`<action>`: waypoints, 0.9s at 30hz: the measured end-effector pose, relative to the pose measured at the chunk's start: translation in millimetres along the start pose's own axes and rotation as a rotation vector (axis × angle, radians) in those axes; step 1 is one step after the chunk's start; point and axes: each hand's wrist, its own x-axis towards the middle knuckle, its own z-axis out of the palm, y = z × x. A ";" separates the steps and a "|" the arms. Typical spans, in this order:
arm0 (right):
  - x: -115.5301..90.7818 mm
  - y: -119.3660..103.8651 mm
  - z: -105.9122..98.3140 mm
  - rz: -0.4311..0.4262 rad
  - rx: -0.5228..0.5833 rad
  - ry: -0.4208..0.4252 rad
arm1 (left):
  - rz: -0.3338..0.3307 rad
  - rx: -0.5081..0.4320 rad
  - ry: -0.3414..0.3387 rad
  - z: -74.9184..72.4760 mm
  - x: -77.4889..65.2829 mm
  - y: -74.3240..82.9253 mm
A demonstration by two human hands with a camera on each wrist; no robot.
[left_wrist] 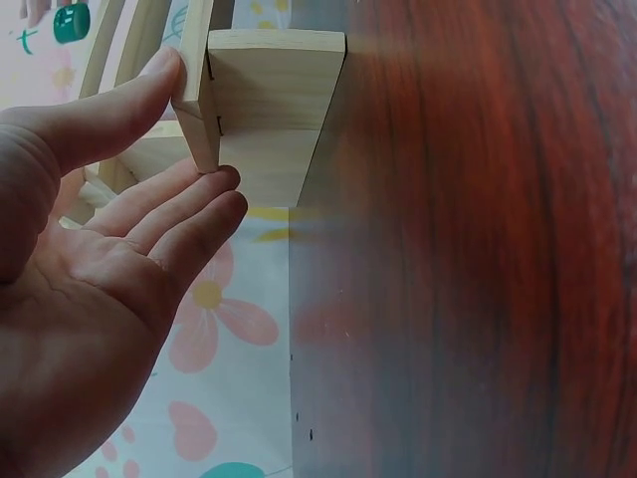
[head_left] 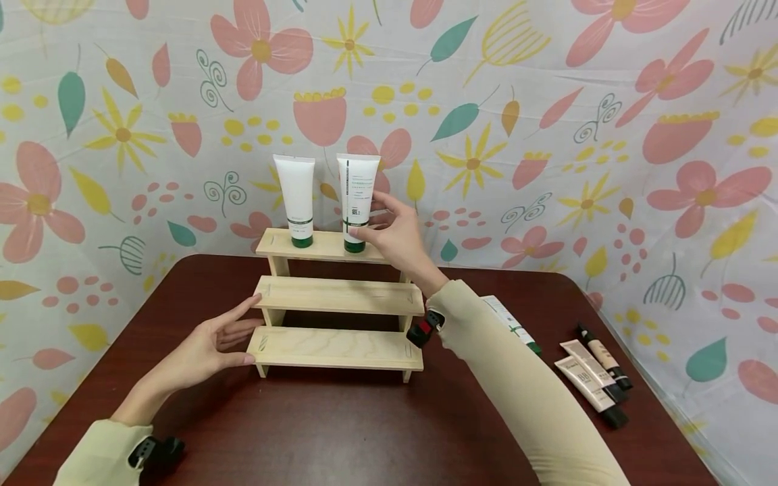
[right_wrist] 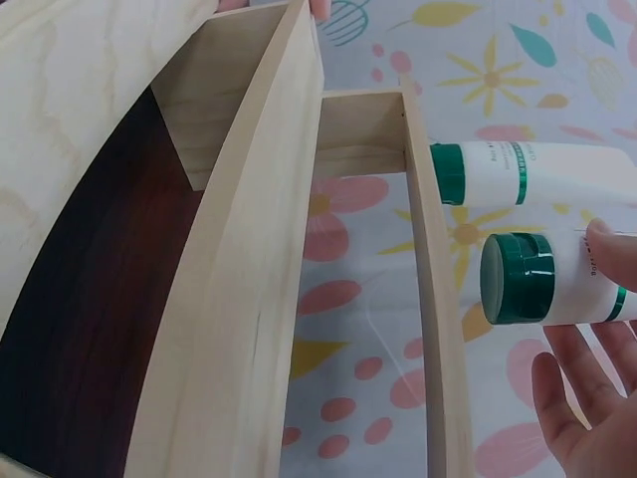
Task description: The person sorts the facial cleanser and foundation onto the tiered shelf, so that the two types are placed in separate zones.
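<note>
A pale wooden three-step stand (head_left: 340,295) stands on the dark table. My right hand (head_left: 401,237) pinches a white tube (head_left: 361,185) between thumb and fingers, cap down, over the right part of the top step. In the right wrist view, a gap shows between its green cap (right_wrist: 520,279) and the step's edge. To its left, a similar white tube (head_left: 296,189) stands cap down on the top step. At the stand's left end, my left hand (head_left: 199,347) has its fingers extended, with thumb and fingertips (left_wrist: 231,179) touching the ends of the lower boards.
Right of the stand, partly behind my right sleeve, lies another white tube with a green cap (head_left: 507,320). Farther right, several beige cosmetic tubes (head_left: 583,381) with black caps lie together. A floral sheet (head_left: 462,101) hangs behind the table (head_left: 340,425).
</note>
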 end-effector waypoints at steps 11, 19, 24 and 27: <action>11.5 8.2 16.4 0.016 -0.040 0.027 | 0.010 0.009 -0.002 -1.2 0.8 -2.8; 15.2 11.3 23.5 0.057 -0.072 0.022 | 0.007 0.000 -0.005 -1.6 0.4 -2.2; 16.2 11.6 25.3 0.065 -0.085 0.017 | 0.004 0.002 -0.003 -1.9 0.5 -3.4; 16.5 12.5 25.8 0.068 -0.092 0.015 | 0.008 0.004 0.002 -1.2 0.9 -3.4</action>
